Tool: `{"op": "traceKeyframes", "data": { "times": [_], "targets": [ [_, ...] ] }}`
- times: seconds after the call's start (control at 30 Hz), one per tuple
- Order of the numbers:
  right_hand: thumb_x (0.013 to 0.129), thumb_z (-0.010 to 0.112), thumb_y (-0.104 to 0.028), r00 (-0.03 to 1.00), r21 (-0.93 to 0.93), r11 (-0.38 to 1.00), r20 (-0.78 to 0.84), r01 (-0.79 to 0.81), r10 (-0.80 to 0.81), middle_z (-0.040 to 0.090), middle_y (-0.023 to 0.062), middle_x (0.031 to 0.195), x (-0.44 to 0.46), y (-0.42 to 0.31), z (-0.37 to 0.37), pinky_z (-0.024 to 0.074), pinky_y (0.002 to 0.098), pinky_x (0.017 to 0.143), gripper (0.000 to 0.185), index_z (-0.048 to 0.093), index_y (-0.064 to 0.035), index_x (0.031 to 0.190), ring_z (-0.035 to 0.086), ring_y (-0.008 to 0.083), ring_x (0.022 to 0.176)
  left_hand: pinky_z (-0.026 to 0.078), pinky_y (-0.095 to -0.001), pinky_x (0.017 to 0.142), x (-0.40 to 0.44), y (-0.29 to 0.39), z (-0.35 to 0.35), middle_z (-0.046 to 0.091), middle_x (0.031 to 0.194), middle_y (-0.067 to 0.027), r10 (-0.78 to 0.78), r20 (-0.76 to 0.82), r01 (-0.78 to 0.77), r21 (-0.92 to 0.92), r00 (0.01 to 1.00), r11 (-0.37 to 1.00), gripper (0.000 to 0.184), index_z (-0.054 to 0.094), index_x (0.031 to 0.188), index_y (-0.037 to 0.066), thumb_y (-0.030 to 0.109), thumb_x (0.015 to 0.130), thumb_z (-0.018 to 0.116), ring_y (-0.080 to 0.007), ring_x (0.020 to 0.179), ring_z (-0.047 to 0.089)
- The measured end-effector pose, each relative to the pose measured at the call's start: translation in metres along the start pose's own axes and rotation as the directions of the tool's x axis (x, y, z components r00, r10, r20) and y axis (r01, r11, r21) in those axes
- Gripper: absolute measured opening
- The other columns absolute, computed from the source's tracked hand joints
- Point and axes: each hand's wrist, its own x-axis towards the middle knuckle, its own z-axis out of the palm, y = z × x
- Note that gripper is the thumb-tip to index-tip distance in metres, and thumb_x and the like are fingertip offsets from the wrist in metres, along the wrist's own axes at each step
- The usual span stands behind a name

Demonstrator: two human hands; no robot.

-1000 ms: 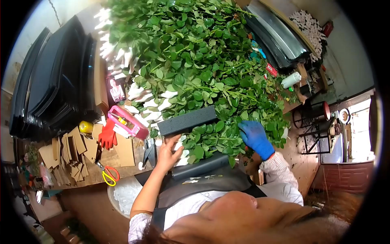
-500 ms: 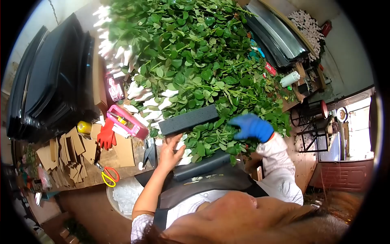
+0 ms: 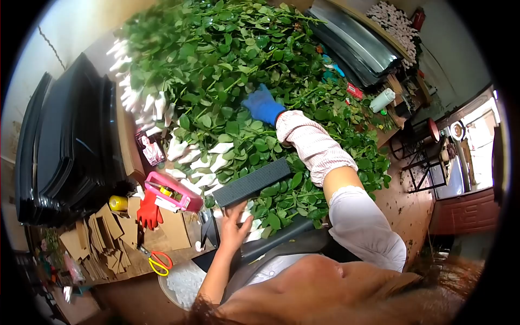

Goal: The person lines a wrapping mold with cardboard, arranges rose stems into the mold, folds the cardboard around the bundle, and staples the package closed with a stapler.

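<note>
Just beneath the right hand (image 3: 264,105), leafy green stems (image 3: 238,78).

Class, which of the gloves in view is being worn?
The blue glove, on the person's right hand over the leaves. The red glove lies unworn beside the pink holder.

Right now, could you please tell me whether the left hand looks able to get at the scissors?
Probably yes: the scissors look uncovered at the near edge of the table, on the same side as the left hand, which would likely only have to leave the block.
</note>
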Motion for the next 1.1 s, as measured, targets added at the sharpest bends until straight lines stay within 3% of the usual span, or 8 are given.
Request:
{"op": "traceKeyframes", "data": {
  "times": [0.13,0.27,0.5,0.63,0.7,0.83,0.97,1.1],
  "targets": [
    [0.091,0.068,-0.028,0.991,-0.044,0.999,0.133,-0.020,0.026,0.063,0.0071,0.134,-0.012,0.002,-0.022,0.0286,0.0507,0.118,0.030,0.071,-0.0214,0.120,0.059,0.0286,0.124,0.053,-0.0389,0.090,0.001,0.006,-0.001,0.069,0.114,-0.0183,-0.059,0.014,0.060,-0.092,0.998,0.994,0.048,0.064,0.130,0.005,0.012,0.084,0.079,-0.0314,0.103,0.067],
    [0.088,0.071,-0.028,0.830,0.020,0.998,-0.557,0.059,-0.038,0.057,0.0072,0.136,-0.072,0.015,-0.061,0.0329,0.0512,0.115,0.027,0.071,-0.0188,0.113,0.052,0.0281,0.127,0.053,-0.0372,0.085,-0.001,0.000,0.001,0.069,0.108,-0.0169,-0.023,-0.009,0.023,-0.051,1.000,0.998,0.049,0.065,0.131,0.009,0.013,0.084,0.079,-0.0283,0.096,0.066],
    [0.083,0.069,-0.018,0.656,0.301,0.940,-0.744,0.160,0.126,0.058,0.0043,0.134,-0.104,0.039,-0.077,0.0477,0.0440,0.099,0.035,0.065,-0.0184,0.118,0.061,0.0297,0.110,0.051,-0.0367,0.085,-0.002,-0.005,0.003,0.064,0.103,-0.0137,-0.065,0.020,0.067,-0.079,0.998,0.995,0.050,0.064,0.132,0.010,0.014,0.085,0.079,-0.0274,0.096,0.063],
    [0.088,0.060,-0.015,0.885,-0.099,0.994,-0.465,-0.036,-0.015,0.059,0.0129,0.131,-0.124,0.026,-0.028,0.0540,0.0414,0.086,0.046,0.060,-0.0245,0.133,0.064,0.0308,0.105,0.049,-0.0393,0.096,-0.003,-0.007,0.002,0.065,0.119,-0.0168,-0.055,0.032,0.056,-0.024,0.998,0.998,0.050,0.062,0.134,0.010,0.019,0.087,0.076,-0.0318,0.109,0.063],
    [0.092,0.056,-0.017,1.000,0.066,0.998,-0.007,0.002,-0.001,0.061,0.0142,0.126,-0.134,0.022,0.011,0.0518,0.0416,0.090,0.052,0.053,-0.0280,0.142,0.064,0.0311,0.105,0.050,-0.0390,0.093,-0.002,-0.003,0.002,0.066,0.113,-0.0163,-0.041,0.014,0.041,-0.027,0.999,0.999,0.050,0.062,0.133,0.010,0.017,0.087,0.077,-0.0316,0.106,0.064],
    [0.103,0.043,-0.014,0.987,-0.106,0.991,-0.133,0.082,-0.095,0.058,0.0151,0.138,-0.152,0.030,0.055,0.0486,0.0391,0.089,0.067,0.019,-0.0385,0.161,0.067,0.0258,0.101,0.051,-0.0348,0.093,-0.001,-0.001,0.002,0.067,0.115,-0.0136,-0.046,0.020,0.046,0.000,0.999,0.999,0.050,0.063,0.134,0.006,0.011,0.086,0.078,-0.0258,0.105,0.065],
    [0.102,0.046,-0.030,0.992,0.284,0.955,-0.111,0.086,-0.056,0.070,0.0079,0.109,-0.184,0.041,-0.039,0.0545,0.0410,0.080,0.038,0.058,-0.0278,0.138,0.070,0.0234,0.089,0.051,-0.0347,0.093,-0.001,-0.002,-0.001,0.067,0.115,-0.0132,-0.041,0.031,0.041,0.013,0.999,0.999,0.052,0.062,0.134,0.007,0.012,0.086,0.078,-0.0249,0.105,0.065],
    [0.101,0.049,-0.038,0.829,0.349,0.921,-0.557,0.171,0.057,0.070,0.0082,0.099,-0.137,0.040,-0.052,0.0540,0.0446,0.086,0.034,0.064,-0.0201,0.125,0.068,0.0274,0.097,0.052,-0.0343,0.093,0.000,-0.005,0.002,0.067,0.115,-0.0127,-0.057,0.035,0.059,-0.048,0.998,0.997,0.052,0.062,0.135,0.007,0.013,0.086,0.079,-0.0242,0.105,0.065]
  ]
}}
